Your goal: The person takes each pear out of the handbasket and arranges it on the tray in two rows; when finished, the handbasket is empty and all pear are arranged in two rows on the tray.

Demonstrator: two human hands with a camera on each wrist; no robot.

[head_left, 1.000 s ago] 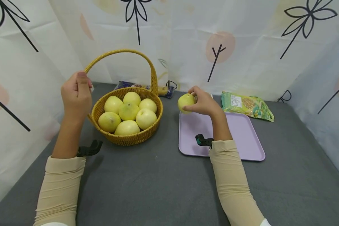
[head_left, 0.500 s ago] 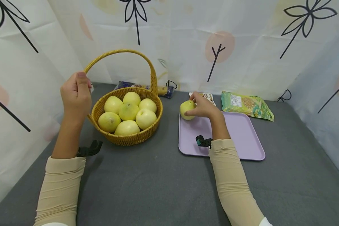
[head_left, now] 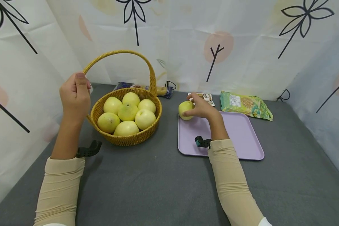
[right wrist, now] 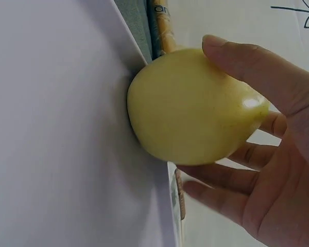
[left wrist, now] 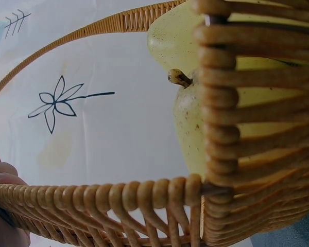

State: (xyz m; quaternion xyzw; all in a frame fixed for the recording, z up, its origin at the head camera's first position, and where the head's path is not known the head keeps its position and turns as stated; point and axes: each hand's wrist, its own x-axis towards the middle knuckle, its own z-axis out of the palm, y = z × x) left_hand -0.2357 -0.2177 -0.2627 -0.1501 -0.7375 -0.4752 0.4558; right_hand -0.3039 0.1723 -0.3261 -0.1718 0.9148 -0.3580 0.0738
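My left hand grips the left side of the tall handle of a woven basket. Several pale yellow pears fill that basket; one brown stem shows in the left wrist view. With thumb and fingers on either side, my right hand holds another pear at the far left corner of a lilac tray. In the right wrist view this pear sits against the tray surface, the thumb along one side and the fingers partly hidden behind it.
Behind the tray lie a green-yellow packet and a small white-brown packet. A blue and yellow packet lies behind the basket. A patterned white curtain closes off the back of the grey table.
My right hand has lowered the pear from above the tray's far left corner onto it. My left hand stays on the handle, and the basket has not moved.
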